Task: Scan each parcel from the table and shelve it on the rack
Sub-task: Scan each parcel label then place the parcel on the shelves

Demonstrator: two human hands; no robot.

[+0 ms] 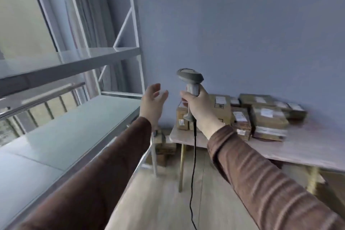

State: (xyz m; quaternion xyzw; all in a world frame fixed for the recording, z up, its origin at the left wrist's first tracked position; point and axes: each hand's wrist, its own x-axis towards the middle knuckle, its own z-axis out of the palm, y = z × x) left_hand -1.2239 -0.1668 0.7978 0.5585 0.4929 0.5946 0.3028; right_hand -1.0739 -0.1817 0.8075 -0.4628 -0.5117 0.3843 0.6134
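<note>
Several brown cardboard parcels (267, 115) with white labels lie piled on a pale wooden table (302, 147) at the right, against the blue wall. A grey metal rack (74, 132) with bare shelves stands at the left. My right hand (197, 106) grips the handle of a grey barcode scanner (189, 77), held upright in front of the parcels, its black cable hanging down to the floor. My left hand (152, 102) is raised beside the scanner, fingers spread, holding nothing, just past the rack's right end.
More cardboard boxes (164, 147) are stacked on the floor between the rack's corner post and the table leg. A light wood floor (162, 201) runs between rack and table. A railing and window show behind the rack at the left.
</note>
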